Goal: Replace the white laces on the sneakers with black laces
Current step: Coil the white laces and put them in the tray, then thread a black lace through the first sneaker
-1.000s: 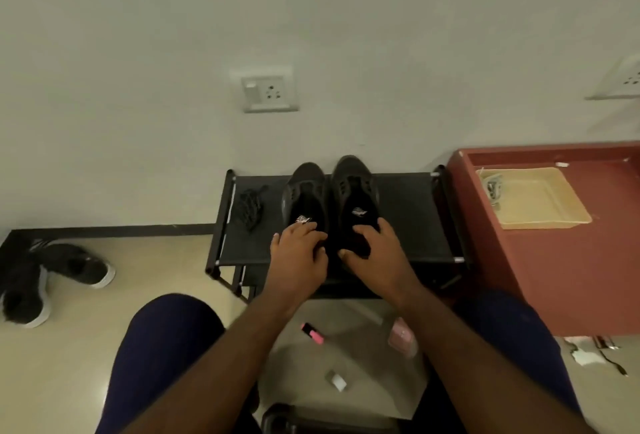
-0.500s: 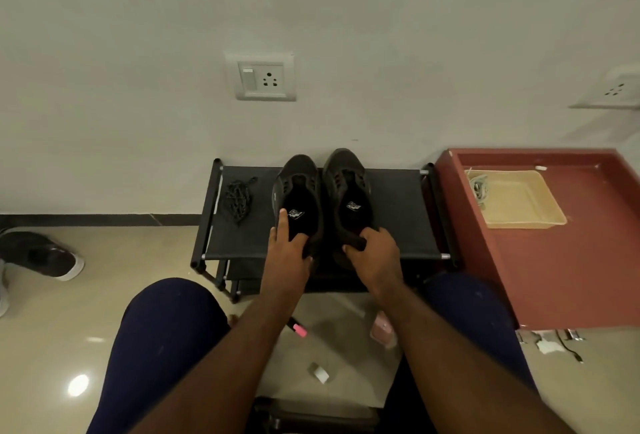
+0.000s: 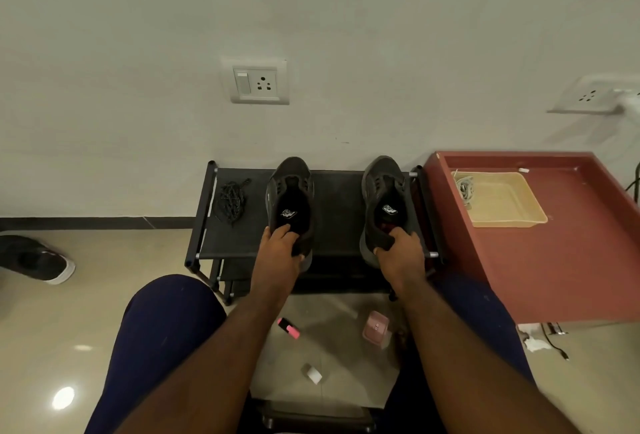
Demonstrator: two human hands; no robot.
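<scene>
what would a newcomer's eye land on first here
Two dark sneakers stand apart on the rack, toes to the wall: the left hand grips the heel of the left sneaker, the right hand that of the right sneaker. No laces show on either. Black laces lie tangled at the rack's left end, and pale laces sit in the tray on the red table.

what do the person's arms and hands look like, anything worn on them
Both forearms are bare, no sleeves in view. The left hand and right hand wear no gloves, and no watch, bracelet or ring shows. Only clothing visible: dark navy trousers.
</scene>
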